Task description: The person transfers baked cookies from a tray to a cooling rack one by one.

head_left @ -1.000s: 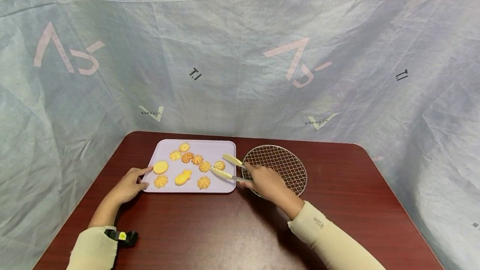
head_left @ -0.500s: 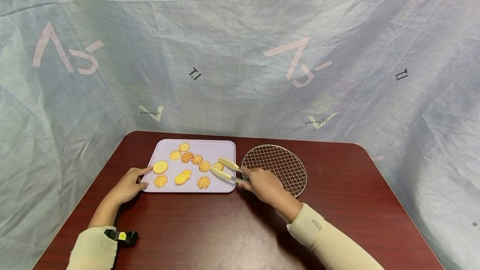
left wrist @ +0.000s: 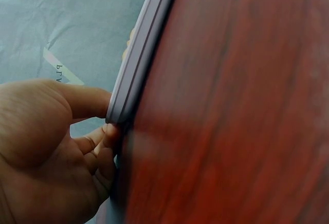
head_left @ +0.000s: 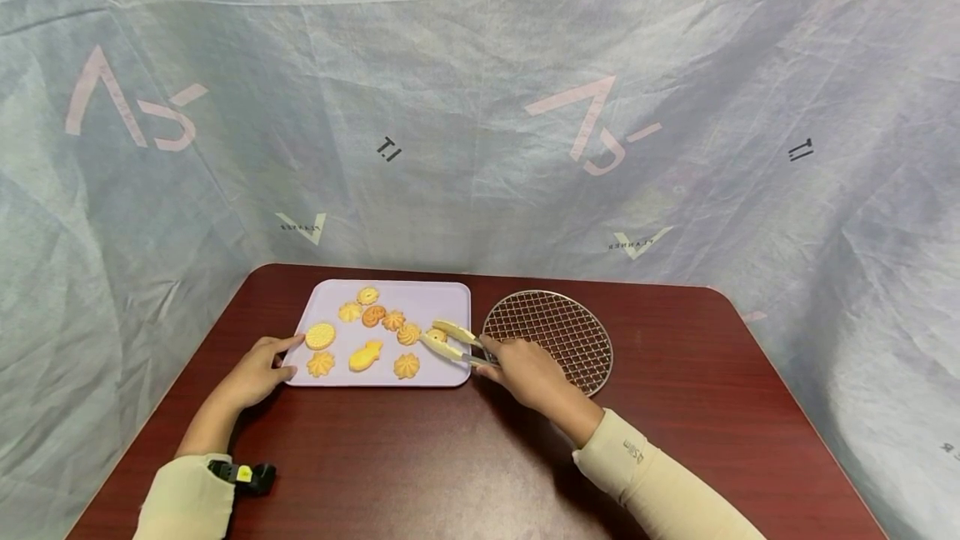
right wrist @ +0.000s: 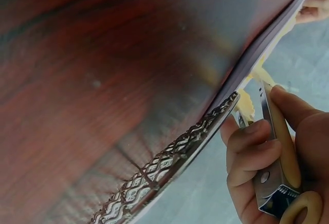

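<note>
The lilac tray (head_left: 438,294) holds several cookies. Its near left corner is held by my left hand (head_left: 255,371), with thumb and a finger at the rim; in the left wrist view the thumb (left wrist: 90,100) meets the tray's edge (left wrist: 136,62) and other fingers curl below. My right hand (head_left: 528,372) grips metal tongs (right wrist: 270,183) with pale yellow tips (head_left: 453,332). Those tips stand on either side of a round cookie (head_left: 437,336) at the tray's right; whether both touch it I cannot tell. A fish-shaped cookie (head_left: 365,356) and a flower-shaped cookie (head_left: 407,366) lie nearer the front.
A round wire cooling rack (head_left: 558,323) stands right beside the tray, partly under my right hand. Both lie on a dark red wooden table (head_left: 420,457). Grey cloth (head_left: 480,123) hangs behind and at the sides.
The far arm of the tongs has come down and left toward the round cookie, narrowing the gap between the tips. My left hand and the tray look the same.
</note>
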